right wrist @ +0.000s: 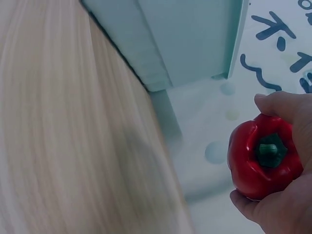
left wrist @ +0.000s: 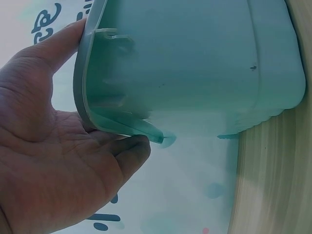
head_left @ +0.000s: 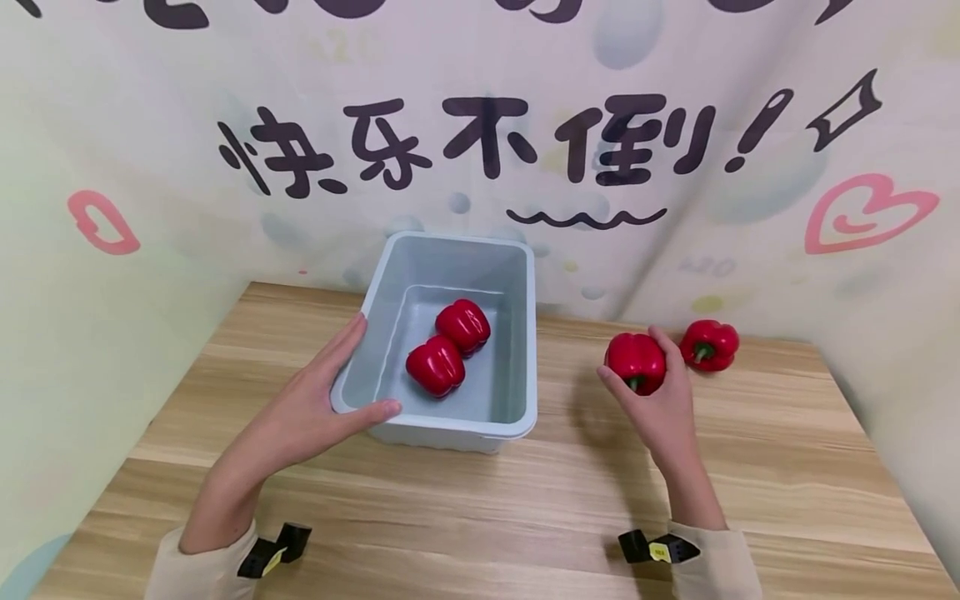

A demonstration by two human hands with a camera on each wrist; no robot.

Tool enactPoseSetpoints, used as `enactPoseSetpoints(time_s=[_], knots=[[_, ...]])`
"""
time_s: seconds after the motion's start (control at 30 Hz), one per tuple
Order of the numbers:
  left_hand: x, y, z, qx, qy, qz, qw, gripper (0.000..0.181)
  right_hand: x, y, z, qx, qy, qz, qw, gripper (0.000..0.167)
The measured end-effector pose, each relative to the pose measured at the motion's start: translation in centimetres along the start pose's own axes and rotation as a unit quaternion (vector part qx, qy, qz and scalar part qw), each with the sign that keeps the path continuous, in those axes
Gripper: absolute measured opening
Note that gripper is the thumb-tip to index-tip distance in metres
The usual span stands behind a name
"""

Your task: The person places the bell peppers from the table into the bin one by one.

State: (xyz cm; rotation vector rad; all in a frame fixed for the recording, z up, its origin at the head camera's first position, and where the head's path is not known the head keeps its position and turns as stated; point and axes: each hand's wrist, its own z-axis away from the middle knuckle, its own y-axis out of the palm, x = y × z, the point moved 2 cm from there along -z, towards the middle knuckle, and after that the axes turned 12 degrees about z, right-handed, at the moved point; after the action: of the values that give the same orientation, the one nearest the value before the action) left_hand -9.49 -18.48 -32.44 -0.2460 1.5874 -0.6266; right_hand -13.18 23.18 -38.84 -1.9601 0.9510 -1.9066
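A light blue-grey plastic bin stands on the table with two red bell peppers inside, touching each other. My left hand grips the bin's near left corner; the left wrist view shows the thumb on the rim and the fingers curled beneath it. To the right of the bin, my right hand holds another red bell pepper between thumb and fingers, its green stem facing the wrist camera. Just beyond that hand, a further red bell pepper lies on the table.
The wood-grain table backs onto a printed cloth with dark lettering. The bin's far end is close to this cloth. Each forearm wears a black wrist device over a light sleeve.
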Motion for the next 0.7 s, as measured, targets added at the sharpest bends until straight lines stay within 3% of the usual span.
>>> enactPoseSetpoints(time_s=[0.7], knots=[[0.2,0.0,0.1,-0.001,-0.003,-0.006,1.0,0.111,2.6,-0.8,1.4,0.042,-0.03,0.016,0.9985,0.087]])
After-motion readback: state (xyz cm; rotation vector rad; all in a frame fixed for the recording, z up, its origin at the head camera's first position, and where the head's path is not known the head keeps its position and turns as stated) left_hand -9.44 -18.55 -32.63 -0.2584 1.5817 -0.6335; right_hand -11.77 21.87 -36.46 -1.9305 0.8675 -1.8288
